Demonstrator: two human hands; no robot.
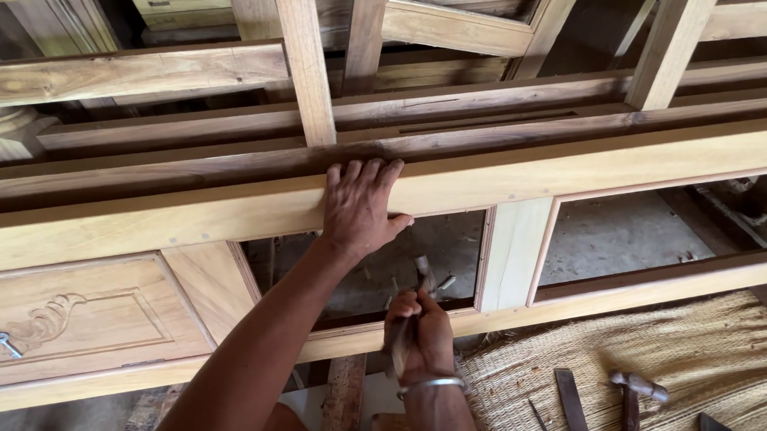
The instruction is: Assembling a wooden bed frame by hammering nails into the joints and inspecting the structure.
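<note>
A long pale wooden door frame (pixel 571 168) lies flat across the view, with open panel gaps. My left hand (pixel 359 206) rests palm down on its far rail, fingers spread over the top edge. My right hand (pixel 420 333), a metal bangle on its wrist, grips a wooden-handled tool (pixel 401 342), likely a chisel, at the near rail of the middle opening (pixel 403 266). The tool's tip is hidden behind my fingers.
A carved wooden panel (pixel 69 320) fills the frame's left section. On a woven straw mat (pixel 683 357) at lower right lie a hammer (pixel 634 392), a flat chisel (pixel 571 401) and a thin rod. More timber frames (pixel 308 64) are stacked behind.
</note>
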